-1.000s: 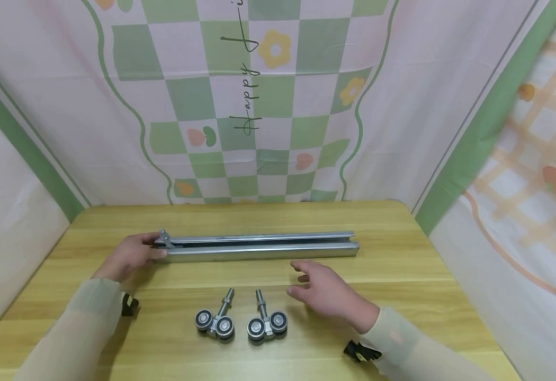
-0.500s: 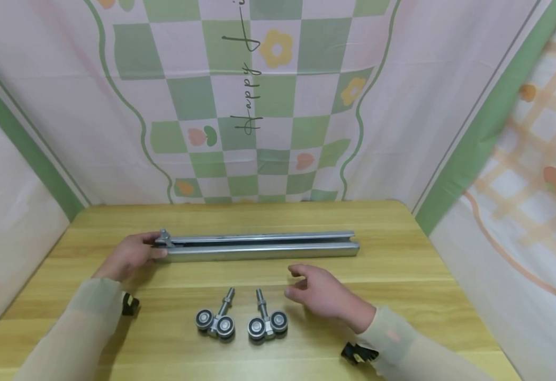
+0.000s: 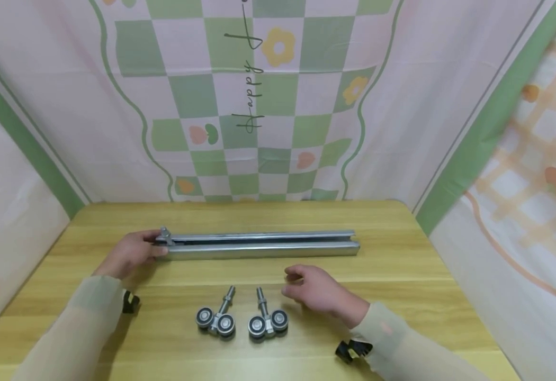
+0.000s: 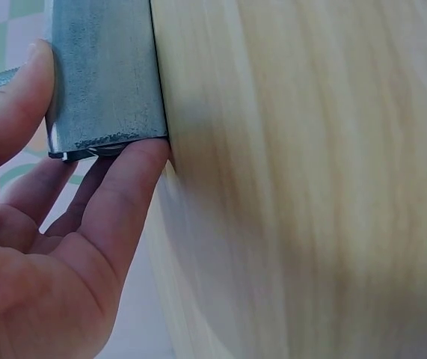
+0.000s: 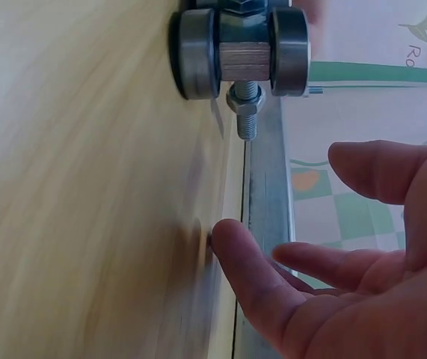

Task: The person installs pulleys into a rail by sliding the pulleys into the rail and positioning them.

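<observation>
On wooden table (image 3: 383, 227), gripping metal rail (image 3: 259, 252) in left hand (image 3: 132, 251); easing empty, loosely parted right hand (image 3: 318, 288) closer to right-hand trolley (image 3: 269, 324), still untouched

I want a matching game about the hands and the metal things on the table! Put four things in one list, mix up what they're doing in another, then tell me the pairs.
Things:
1. Left hand
2. Right hand
3. Metal rail
4. Roller trolleys

Places and states:
A. Holding nothing, thumb and fingers apart
B. Side by side, threaded ends pointing towards the rail
C. Pinching one end of the rail
D. Long and silver, lying on the wooden table

Right pairs: 1-C, 2-A, 3-D, 4-B
</observation>
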`<state>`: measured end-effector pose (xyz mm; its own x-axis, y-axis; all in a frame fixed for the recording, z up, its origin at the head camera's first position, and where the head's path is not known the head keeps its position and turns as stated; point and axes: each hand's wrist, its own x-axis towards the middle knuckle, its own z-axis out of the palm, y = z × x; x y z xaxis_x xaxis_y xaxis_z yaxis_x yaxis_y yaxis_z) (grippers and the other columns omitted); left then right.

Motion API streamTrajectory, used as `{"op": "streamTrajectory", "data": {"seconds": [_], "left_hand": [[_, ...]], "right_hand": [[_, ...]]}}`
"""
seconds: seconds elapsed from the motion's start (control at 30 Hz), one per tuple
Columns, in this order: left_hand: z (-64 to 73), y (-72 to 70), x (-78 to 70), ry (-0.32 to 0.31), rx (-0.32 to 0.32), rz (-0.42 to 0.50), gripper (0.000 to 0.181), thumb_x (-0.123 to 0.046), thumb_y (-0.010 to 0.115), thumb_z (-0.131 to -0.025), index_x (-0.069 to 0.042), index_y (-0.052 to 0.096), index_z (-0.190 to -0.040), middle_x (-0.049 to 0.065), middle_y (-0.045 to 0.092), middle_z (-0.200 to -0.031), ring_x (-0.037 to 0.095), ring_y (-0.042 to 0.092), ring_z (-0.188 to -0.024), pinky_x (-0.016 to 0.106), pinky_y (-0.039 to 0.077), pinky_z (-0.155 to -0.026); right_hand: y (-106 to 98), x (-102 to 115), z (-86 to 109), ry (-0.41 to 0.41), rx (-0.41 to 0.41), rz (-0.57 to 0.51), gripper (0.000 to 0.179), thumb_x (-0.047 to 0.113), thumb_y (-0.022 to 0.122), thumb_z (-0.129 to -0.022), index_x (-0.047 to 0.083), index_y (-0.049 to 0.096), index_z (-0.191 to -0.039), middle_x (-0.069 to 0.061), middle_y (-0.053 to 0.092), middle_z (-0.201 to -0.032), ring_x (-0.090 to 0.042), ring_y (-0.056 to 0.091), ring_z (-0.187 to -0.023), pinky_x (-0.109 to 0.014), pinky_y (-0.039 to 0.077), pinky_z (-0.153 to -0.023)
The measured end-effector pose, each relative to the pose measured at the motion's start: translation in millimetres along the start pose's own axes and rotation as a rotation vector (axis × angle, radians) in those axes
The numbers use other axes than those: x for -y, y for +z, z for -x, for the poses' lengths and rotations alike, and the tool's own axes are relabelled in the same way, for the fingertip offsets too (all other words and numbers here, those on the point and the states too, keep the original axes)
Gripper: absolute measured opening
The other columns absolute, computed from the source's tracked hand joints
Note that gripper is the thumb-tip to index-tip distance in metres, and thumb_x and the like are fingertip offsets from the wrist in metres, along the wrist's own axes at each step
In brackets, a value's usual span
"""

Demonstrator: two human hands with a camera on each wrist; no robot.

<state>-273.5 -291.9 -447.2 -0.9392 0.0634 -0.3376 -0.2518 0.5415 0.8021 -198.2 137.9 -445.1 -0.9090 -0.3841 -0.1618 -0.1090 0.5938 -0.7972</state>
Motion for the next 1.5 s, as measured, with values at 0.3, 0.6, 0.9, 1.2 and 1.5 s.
{"op": "streamTrajectory", "data": {"seconds": [0.3,0.6,0.9,1.2,1.5], "left_hand": [[-2.3,-1.5,0.4,0.009,0.004,-0.001,0.080,-0.019,0.073,-0.092,0.002,0.027,-0.154,0.030,0.029,-0.154,0.041,0.045,-0.127,0.051,0.044,-0.100],[-5.8,-0.1,-1.5,0.004,-0.004,0.025,0.080,-0.015,0.075,-0.090,0.003,0.029,-0.153,0.031,0.029,-0.154,0.039,0.048,-0.124,0.047,0.048,-0.096],[-5.8,0.6,0.2,0.005,-0.006,0.014,0.081,-0.016,0.076,-0.090,0.004,0.030,-0.153,0.031,0.030,-0.153,0.037,0.049,-0.123,0.047,0.048,-0.096],[-5.3,1.0,1.1,-0.002,-0.012,0.022,0.082,-0.015,0.076,-0.089,0.003,0.030,-0.153,0.031,0.029,-0.154,0.041,0.047,-0.126,0.048,0.047,-0.098],[-4.3,0.9,1.1,-0.007,-0.007,0.021,0.081,-0.016,0.075,-0.091,0.004,0.028,-0.153,0.030,0.029,-0.154,0.038,0.047,-0.125,0.048,0.047,-0.097]], "right_hand": [[4.1,5.3,-5.8,0.075,0.070,-0.171,0.060,0.019,0.073,-0.091,-0.011,0.049,-0.137,-0.016,0.063,-0.118,-0.022,0.067,-0.084,-0.036,0.057,-0.074],[7.8,7.5,-11.2,0.090,0.122,-0.281,0.058,0.015,0.071,-0.092,-0.015,0.047,-0.136,-0.016,0.066,-0.108,-0.028,0.069,-0.086,-0.039,0.058,-0.075],[12.4,7.9,-13.4,0.129,0.157,-0.347,0.058,0.014,0.070,-0.093,-0.016,0.045,-0.136,-0.018,0.065,-0.111,-0.031,0.069,-0.086,-0.040,0.058,-0.075],[17.4,10.0,-14.8,0.170,0.164,-0.379,0.057,0.014,0.070,-0.092,-0.014,0.047,-0.135,-0.022,0.063,-0.118,-0.031,0.069,-0.087,-0.040,0.058,-0.072],[21.9,11.8,-16.5,0.170,0.185,-0.386,0.056,0.015,0.069,-0.093,-0.013,0.048,-0.136,-0.023,0.062,-0.121,-0.031,0.069,-0.089,-0.041,0.058,-0.075]]}}
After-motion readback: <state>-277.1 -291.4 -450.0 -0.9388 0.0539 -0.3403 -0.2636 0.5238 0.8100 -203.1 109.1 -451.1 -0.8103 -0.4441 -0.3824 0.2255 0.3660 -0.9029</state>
